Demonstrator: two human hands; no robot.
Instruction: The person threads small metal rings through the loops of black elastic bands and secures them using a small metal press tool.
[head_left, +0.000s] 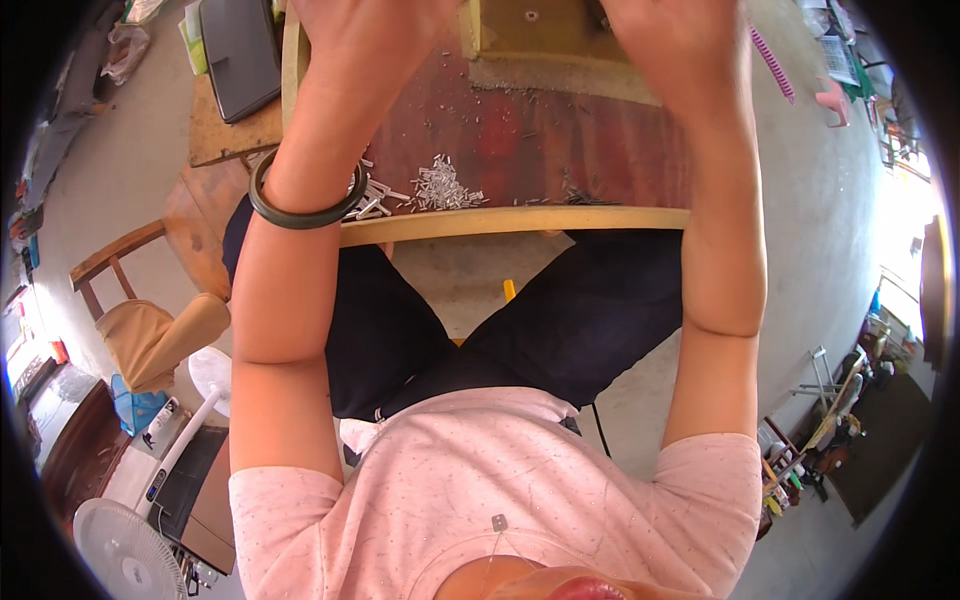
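Note:
My left hand (375, 35) reaches to the top edge of the head view, with a dark bangle (305, 217) round its forearm. My right hand (675, 45) reaches up on the other side. The fingers of both are cut off by the frame, so what they hold cannot be seen. Between them, partly in view, stands a yellowish block-like piece of equipment (545, 35) on a worn red tabletop (500, 140). Near the table's front rim lies a heap of small silver metal pins (440, 187). Longer silver pieces (377, 203) lie left of it, partly behind my left forearm.
A raised wooden rim (520, 220) edges the table above my lap. Small dark metal bits (580, 195) are scattered on the top. At left stand a dark flat case (240, 60), a wooden chair (130, 260) and a white fan (130, 550). A pink strip (772, 65) lies at right.

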